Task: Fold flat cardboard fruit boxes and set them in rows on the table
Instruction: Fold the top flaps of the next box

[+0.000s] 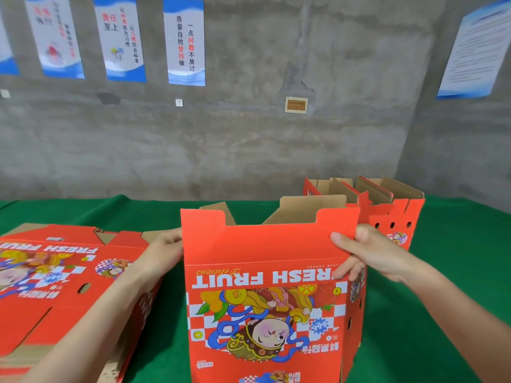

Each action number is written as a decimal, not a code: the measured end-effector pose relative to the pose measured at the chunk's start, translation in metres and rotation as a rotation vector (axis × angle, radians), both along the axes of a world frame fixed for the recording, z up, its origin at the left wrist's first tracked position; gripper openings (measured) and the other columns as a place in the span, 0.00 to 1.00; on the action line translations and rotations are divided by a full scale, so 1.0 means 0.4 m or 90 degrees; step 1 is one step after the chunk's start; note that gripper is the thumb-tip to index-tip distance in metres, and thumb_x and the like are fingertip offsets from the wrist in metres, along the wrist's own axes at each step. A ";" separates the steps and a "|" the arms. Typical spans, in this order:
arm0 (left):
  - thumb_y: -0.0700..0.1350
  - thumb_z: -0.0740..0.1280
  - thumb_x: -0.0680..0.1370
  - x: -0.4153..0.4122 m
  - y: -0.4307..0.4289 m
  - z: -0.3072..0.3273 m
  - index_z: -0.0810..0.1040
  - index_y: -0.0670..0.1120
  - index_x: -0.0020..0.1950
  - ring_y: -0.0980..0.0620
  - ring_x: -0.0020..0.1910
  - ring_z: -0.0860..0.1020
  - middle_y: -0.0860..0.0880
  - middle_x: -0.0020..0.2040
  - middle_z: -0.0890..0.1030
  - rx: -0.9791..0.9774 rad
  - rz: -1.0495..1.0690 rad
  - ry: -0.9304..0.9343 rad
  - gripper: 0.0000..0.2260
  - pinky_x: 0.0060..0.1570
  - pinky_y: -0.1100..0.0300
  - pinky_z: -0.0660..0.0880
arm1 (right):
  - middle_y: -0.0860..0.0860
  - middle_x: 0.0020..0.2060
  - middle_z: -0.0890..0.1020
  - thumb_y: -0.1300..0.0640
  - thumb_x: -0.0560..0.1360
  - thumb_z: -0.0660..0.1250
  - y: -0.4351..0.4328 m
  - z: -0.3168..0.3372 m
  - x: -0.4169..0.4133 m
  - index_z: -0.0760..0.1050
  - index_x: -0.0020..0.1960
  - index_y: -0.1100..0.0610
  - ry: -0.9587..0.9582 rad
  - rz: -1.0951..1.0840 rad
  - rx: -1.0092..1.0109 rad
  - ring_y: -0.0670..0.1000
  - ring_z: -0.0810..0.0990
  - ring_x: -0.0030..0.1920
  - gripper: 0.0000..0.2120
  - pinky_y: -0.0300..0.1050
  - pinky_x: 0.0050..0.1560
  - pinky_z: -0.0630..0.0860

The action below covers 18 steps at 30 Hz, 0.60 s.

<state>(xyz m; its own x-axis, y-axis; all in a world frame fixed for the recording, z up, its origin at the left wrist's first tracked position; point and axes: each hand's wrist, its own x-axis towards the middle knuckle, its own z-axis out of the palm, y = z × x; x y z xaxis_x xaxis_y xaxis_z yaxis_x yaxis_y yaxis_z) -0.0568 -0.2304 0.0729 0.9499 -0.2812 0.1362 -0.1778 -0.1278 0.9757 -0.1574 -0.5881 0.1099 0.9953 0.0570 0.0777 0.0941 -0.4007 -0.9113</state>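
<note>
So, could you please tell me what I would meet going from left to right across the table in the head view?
stack of flat boxes → left hand → upright box being held → folded boxes at the back.

Red printed box (265, 286) stands opened on the green table (414, 313), its print upside down to the wearer and top flaps raised, brown inside showing. Left hand (163, 252) grips the box at its left edge, fingertips out of sight behind the panel. Right hand (367, 252) grips the upper right corner, thumb on the front face, fingers curled round the side. Stack of flat boxes (55, 286) lies on the table just left of the left forearm. Folded box (387, 211) stands behind, to the right, close to the held one. Posters (184, 41) hang on the concrete wall (249, 134).
</note>
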 end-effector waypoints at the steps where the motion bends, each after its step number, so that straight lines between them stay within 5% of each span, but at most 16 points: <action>1: 0.33 0.63 0.78 -0.005 -0.006 0.014 0.80 0.41 0.54 0.45 0.47 0.82 0.41 0.49 0.84 0.041 -0.008 -0.028 0.10 0.44 0.55 0.79 | 0.48 0.47 0.86 0.39 0.66 0.66 -0.001 -0.001 -0.004 0.75 0.59 0.52 -0.012 -0.005 0.000 0.61 0.85 0.39 0.25 0.42 0.26 0.78; 5: 0.29 0.69 0.71 -0.047 -0.027 0.060 0.79 0.50 0.38 0.65 0.34 0.77 0.58 0.34 0.82 0.128 -0.091 -0.130 0.14 0.35 0.71 0.74 | 0.46 0.45 0.86 0.40 0.66 0.66 -0.005 -0.013 -0.024 0.76 0.56 0.50 -0.063 -0.004 0.017 0.60 0.85 0.37 0.22 0.42 0.27 0.78; 9: 0.41 0.60 0.66 -0.074 -0.056 0.075 0.67 0.50 0.20 0.66 0.24 0.68 0.54 0.21 0.71 0.274 -0.104 -0.157 0.14 0.31 0.73 0.66 | 0.48 0.43 0.86 0.39 0.66 0.65 -0.017 -0.012 -0.040 0.75 0.53 0.52 -0.079 -0.025 0.001 0.59 0.85 0.35 0.22 0.40 0.26 0.77; 13: 0.31 0.66 0.73 -0.050 -0.067 0.045 0.82 0.56 0.34 0.65 0.32 0.78 0.59 0.34 0.83 0.216 -0.074 -0.146 0.20 0.35 0.68 0.75 | 0.57 0.38 0.86 0.33 0.68 0.59 -0.040 -0.015 -0.057 0.74 0.54 0.51 -0.050 -0.069 -0.110 0.60 0.84 0.33 0.25 0.36 0.26 0.72; 15: 0.30 0.66 0.73 -0.031 -0.082 0.013 0.82 0.46 0.33 0.57 0.30 0.80 0.51 0.32 0.84 0.157 0.032 -0.102 0.15 0.35 0.58 0.77 | 0.54 0.34 0.85 0.33 0.70 0.54 -0.043 -0.028 -0.057 0.76 0.50 0.50 -0.051 -0.074 -0.194 0.58 0.82 0.32 0.24 0.35 0.29 0.71; 18: 0.32 0.64 0.76 -0.023 -0.113 -0.030 0.81 0.45 0.38 0.52 0.25 0.80 0.49 0.28 0.82 -0.032 0.224 -0.005 0.12 0.30 0.59 0.76 | 0.48 0.34 0.84 0.31 0.69 0.51 -0.033 -0.052 -0.060 0.80 0.44 0.55 -0.074 -0.136 -0.229 0.51 0.83 0.39 0.31 0.35 0.43 0.75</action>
<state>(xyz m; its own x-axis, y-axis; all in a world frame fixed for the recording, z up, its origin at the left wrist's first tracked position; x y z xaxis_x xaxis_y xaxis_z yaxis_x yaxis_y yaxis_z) -0.0661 -0.2758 0.0609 0.9862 0.0712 0.1493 -0.1389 -0.1337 0.9812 -0.1812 -0.6011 0.0889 0.9736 -0.1050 0.2026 0.0684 -0.7128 -0.6980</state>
